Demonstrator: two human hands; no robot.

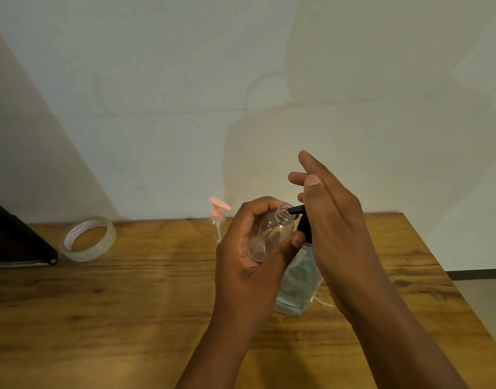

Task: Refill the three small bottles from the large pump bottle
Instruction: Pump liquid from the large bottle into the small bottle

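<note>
My left hand (249,248) grips a small clear bottle (269,237), uncapped and tilted, its open neck right at the black nozzle (296,210) of the large pump bottle (297,282). That large bottle stands on the wooden table (128,304) and holds pale liquid. My right hand (333,220) lies over the black pump head with its fingers straight. A pink pump cap (219,213) with its tube stands behind my left hand, seemingly in another small clear bottle that is mostly hidden. No third small bottle shows.
A roll of clear tape (88,238) lies at the back left of the table. A dark object (13,237) juts in from the left edge. A thin white tube (324,301) lies beside the large bottle's base. The wall is close behind.
</note>
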